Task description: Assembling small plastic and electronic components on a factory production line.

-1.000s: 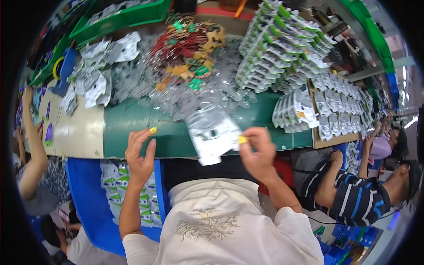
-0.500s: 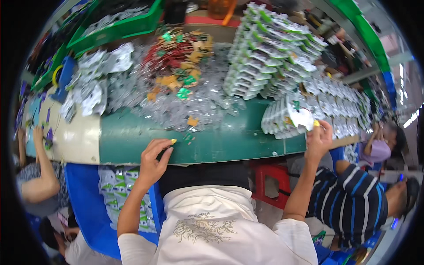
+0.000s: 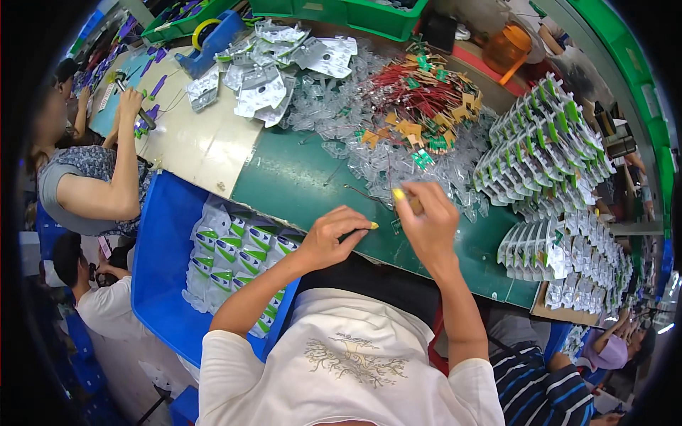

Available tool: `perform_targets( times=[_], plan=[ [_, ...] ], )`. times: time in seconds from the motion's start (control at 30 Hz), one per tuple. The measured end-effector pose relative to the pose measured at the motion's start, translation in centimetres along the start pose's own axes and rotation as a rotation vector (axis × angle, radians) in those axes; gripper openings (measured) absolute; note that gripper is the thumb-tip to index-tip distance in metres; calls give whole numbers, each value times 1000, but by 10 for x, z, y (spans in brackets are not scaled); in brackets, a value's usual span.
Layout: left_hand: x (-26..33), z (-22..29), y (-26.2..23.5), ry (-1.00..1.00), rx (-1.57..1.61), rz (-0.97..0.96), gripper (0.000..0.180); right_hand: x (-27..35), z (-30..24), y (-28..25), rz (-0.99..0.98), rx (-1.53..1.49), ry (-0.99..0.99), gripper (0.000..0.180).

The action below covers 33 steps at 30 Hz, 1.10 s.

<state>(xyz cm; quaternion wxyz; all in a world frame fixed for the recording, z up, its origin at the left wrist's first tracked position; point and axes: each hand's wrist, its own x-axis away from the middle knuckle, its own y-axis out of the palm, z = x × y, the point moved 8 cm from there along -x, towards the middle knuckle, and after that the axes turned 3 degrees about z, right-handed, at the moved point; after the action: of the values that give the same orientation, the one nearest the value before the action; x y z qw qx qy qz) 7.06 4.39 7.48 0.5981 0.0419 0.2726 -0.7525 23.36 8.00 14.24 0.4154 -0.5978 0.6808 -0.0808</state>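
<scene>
My left hand (image 3: pixel 332 236) hovers over the table's front edge, its index finger stretched out with a yellow-covered tip and the thumb a little apart. To the right is my right hand (image 3: pixel 430 220), slightly blurred over the green tabletop. Its yellow-tipped digit points away from me, apart from the bent fingers; no held thing shows clearly. A small orange piece (image 3: pixel 410 204) shows between those fingers. Beyond lies a heap of red wires (image 3: pixel 403 85) with green and orange boards, among clear plastic parts (image 3: pixel 323 106). Stacked white-and-green shells (image 3: pixel 543 145) stand at the right, with a shorter stack (image 3: pixel 529 248) nearer.
A blue bin (image 3: pixel 160 284) with white-and-green shells stands at my left. Loose grey-white shells (image 3: pixel 266 89) and a blue tape dispenser (image 3: pixel 217 42) lie at the far left. Green trays (image 3: pixel 376 15) line the back. A co-worker (image 3: pixel 99 177) sits at the left, another in stripes (image 3: pixel 540 387) at the right.
My right hand has left the white shell at the right stack and come in beside my left hand. My view has turned, so the table now slants and more of the blue bin shows.
</scene>
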Motion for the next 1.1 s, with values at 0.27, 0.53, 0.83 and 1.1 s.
perform_targets(
  times=[0.27, 0.53, 0.83, 1.1],
  plan=[
    [0, -7, -17, -142, 172, 102, 16, -22, 7, 36, -68, -12, 89, 11],
    [-29, 9, -31, -238, 399, 192, 23, 5, -33, 6, -146, -47, -97, 16],
    [-21, 6, -7, -365, 601, 175, 17, 17, -30, -5, -122, -221, -94, 21],
    [-17, 27, -10, -216, 247, 216, 20, 28, -23, 0, -220, -285, 73, 14]
  ],
)
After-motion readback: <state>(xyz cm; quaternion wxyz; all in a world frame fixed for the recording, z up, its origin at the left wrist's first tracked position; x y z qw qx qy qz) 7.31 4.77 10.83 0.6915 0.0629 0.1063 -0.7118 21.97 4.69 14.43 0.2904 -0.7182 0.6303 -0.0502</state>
